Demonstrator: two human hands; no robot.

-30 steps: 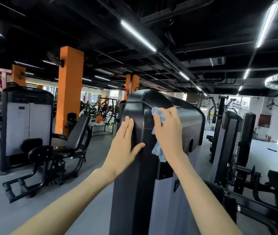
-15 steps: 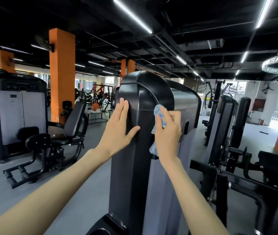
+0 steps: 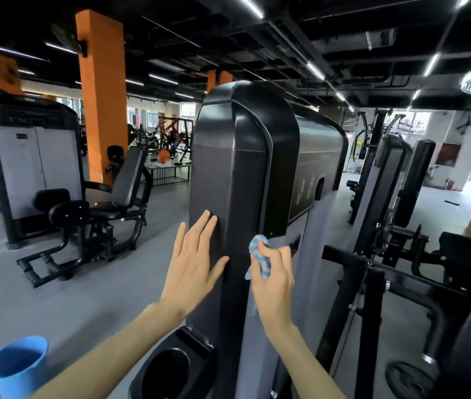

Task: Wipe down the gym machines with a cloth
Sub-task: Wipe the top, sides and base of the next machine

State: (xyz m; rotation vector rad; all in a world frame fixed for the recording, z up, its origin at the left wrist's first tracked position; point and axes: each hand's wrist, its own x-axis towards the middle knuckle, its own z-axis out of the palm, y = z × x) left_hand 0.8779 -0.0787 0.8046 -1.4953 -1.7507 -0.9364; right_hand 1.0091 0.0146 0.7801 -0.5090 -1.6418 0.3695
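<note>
A tall black gym machine housing stands right in front of me, with a grey side panel on its right. My left hand lies flat and open on its front face, fingers spread. My right hand is shut on a crumpled blue and white cloth and presses it against the housing's right edge, about mid-height. Most of the cloth is hidden under my fingers.
A black cup holder juts from the machine's base. A blue bucket sits at bottom left. A seated machine stands on the left before an orange pillar. Black machine frames crowd the right.
Both hands have slid down the housing from near its top to mid-height, the right hand dragging the cloth. The view has tilted down, bringing the bucket and cup holder into sight.
</note>
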